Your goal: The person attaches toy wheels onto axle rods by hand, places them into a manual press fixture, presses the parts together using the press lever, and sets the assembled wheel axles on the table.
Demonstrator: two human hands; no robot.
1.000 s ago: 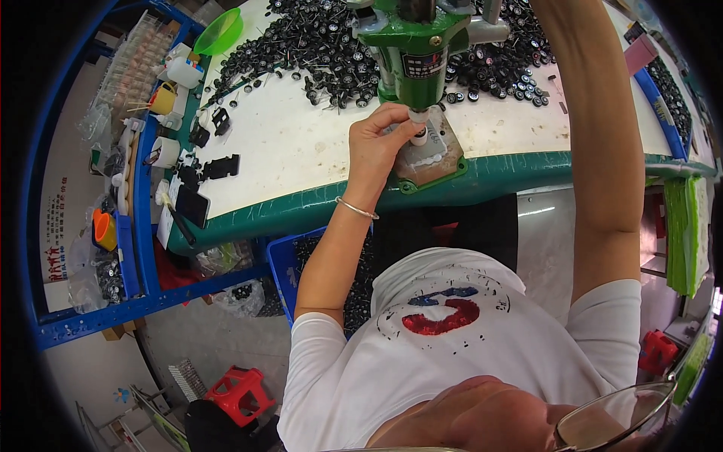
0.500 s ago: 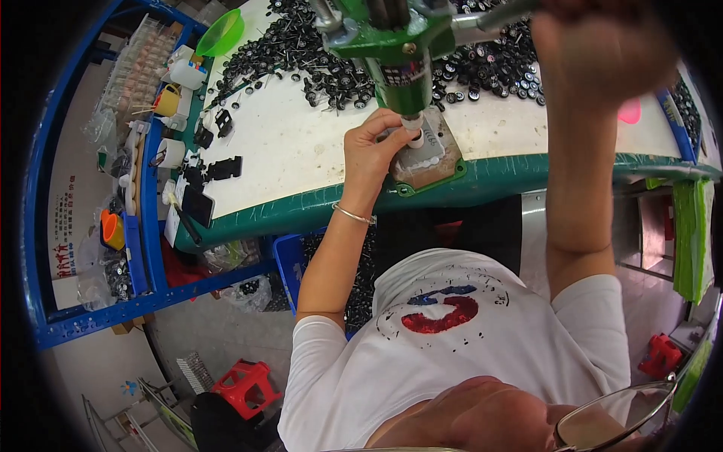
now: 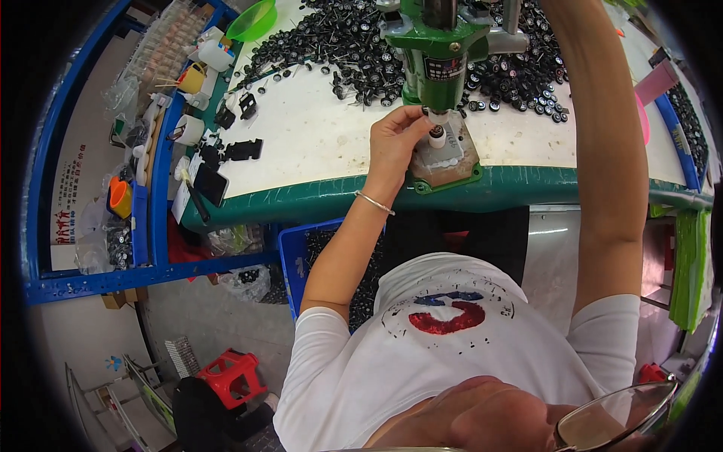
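My left hand (image 3: 395,145) is at the press, thumb and forefinger pinched together just under its ram; whatever lies between the fingertips is too small to make out. Beside the fingertips, a small black round part (image 3: 436,130) sits on top of a white cylindrical holder (image 3: 436,141). That holder stands on the metal base plate (image 3: 444,175) of the green hand press (image 3: 439,71). The white tip of the ram hangs above the holder. My right forearm (image 3: 611,166) reaches up past the press on its right, and the hand lies beyond the upper edge of the picture.
Heaps of small black wheel-like parts (image 3: 354,53) cover the back of the white table (image 3: 316,143). To the left lie a phone (image 3: 210,184), black plastic pieces (image 3: 243,150) and a green bowl (image 3: 252,21). A blue crate (image 3: 294,260) stands below the green table edge.
My right hand has gone up and out of view. The press ram has lifted off the holder, showing the black part. My left fingertips have shifted slightly up from the holder.
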